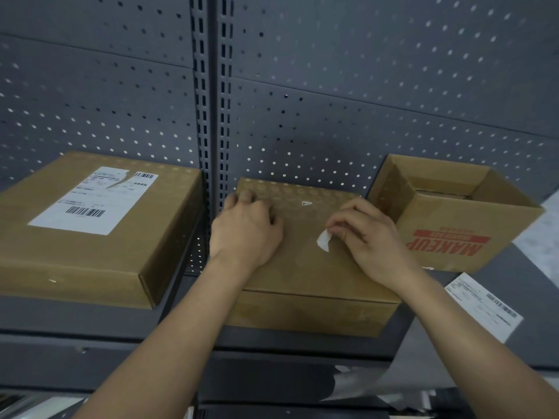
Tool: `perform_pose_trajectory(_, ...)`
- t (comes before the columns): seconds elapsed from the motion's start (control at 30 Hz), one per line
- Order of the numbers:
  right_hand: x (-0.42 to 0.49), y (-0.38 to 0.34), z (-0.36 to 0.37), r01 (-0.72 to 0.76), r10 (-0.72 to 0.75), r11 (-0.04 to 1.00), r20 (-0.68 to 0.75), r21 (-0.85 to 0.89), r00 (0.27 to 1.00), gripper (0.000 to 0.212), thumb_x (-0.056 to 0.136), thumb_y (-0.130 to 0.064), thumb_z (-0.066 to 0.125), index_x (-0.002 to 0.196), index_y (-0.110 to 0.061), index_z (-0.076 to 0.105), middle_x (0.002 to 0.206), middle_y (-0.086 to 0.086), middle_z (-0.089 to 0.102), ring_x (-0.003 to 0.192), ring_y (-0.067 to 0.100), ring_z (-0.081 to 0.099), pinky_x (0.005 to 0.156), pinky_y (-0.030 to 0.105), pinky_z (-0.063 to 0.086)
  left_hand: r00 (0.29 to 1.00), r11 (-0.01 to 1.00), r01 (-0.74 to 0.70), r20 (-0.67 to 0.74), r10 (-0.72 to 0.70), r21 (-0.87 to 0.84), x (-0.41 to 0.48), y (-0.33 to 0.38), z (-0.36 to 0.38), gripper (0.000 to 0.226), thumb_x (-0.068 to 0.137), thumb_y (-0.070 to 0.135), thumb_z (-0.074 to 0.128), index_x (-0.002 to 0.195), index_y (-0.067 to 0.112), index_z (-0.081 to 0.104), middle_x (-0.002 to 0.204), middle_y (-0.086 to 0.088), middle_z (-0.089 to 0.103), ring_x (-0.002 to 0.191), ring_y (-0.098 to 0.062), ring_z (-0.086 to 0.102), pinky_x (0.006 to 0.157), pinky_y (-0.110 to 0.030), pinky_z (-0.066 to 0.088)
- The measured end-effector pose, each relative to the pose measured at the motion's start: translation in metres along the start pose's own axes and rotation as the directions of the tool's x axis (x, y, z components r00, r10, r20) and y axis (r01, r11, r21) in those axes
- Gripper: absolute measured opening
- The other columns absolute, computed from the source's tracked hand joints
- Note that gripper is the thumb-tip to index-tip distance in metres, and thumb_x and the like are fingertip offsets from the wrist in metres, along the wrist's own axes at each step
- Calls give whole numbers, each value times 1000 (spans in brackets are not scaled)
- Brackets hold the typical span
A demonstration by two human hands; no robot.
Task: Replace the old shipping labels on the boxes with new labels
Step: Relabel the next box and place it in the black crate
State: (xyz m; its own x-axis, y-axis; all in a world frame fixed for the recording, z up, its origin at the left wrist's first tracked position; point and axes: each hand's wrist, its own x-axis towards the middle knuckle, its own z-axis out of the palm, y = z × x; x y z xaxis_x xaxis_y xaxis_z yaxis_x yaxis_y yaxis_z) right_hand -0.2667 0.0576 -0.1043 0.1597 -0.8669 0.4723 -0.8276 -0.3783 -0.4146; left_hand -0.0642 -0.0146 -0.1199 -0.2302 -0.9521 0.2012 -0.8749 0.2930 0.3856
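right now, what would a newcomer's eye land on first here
The right hand pinching a white label scrap off the top of the middle cardboard box, while the left hand holds that box's far left corner. Next, the torn shipping label on the left box, and the red MAKEUP print on the open box at the right.

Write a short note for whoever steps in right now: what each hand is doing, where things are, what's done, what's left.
Left hand: curled fingers on the middle box, far left corner.
Right hand: pinches a white label scrap on that box's top.
Done: middle box nearly stripped; one tiny scrap remains.
Left: the left box has its torn old label; no new labels on.
A label sheet lies beside the open box.
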Motion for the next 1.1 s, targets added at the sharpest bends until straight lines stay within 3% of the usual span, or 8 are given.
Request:
perform_pose_trajectory(0.17,-1,-3,-9,-7,15,998,-120,68,993,16,94,-5,58,91,-20,57,93,-10,50,86,-1,50,75,9,37,1000,1000,6,10,-6,1,0,1,-2,42,95,43,43,127,25,62,136,-1,51,130,-29,39,92,-45,46)
perform_pose_trajectory(0.27,-7,-4,-10,-77,81,991,-31,108,996,9,91,-27,61,87,-22,54,94,-9,50,85,5,52,74,11,39,1000,1000,7,16,-7,9,-1,2,-3,43,96,43,43,130,25,61,138,-2,50,132,-29,38,93,-45,45)
perform_pose_trajectory(0.37,-6,-1,-7,-189,196,974,-48,124,979,32,76,-49,71,79,-24,52,88,-8,49,73,4,49,66,12,40,1000,1000,11,21,-11,0,-1,1,-3,44,96,43,42,132,24,60,139,-2,50,134,-29,37,95,-46,44)
perform_pose_trajectory(0.6,10,1,-7,-205,220,962,-64,180,973,11,85,-14,74,80,-17,65,85,-8,59,81,0,57,75,7,40,1000,1000,11,20,-11,4,-2,3,-4,43,97,43,41,132,25,60,139,-1,50,133,-28,38,95,-45,45)
perform_pose_trajectory(0.67,17,3,-7,-221,250,937,-77,272,965,6,86,-7,72,84,-13,70,83,-3,65,75,4,64,74,12,47,1000,1000,11,23,-11,-2,-2,2,-4,43,97,43,41,132,25,60,139,-1,50,134,-28,37,96,-45,44)
perform_pose_trajectory(0.77,28,9,-4,-278,323,870,-46,406,945,23,91,-1,65,107,-15,72,82,4,70,69,18,71,69,28,58,1000,1000,7,20,-7,-6,-2,2,-4,44,97,42,42,133,25,59,139,-1,50,133,-29,37,96,-45,44)
perform_pose_trajectory(0.93,50,20,1,-299,319,914,-30,276,947,15,92,-3,64,88,-15,72,73,1,71,59,9,66,65,20,52,1000,1000,3,18,-3,-11,-1,1,-3,43,96,41,42,130,25,60,137,-1,51,132,-28,38,95,-45,45)
perform_pose_trajectory(1.1,68,26,9,-266,268,944,16,193,963,11,90,-4,66,84,-7,75,86,5,66,59,2,63,68,15,51,1000,1000,2,16,-2,-9,0,1,-3,43,96,42,42,131,24,60,137,-1,50,133,-29,38,95,-45,45)
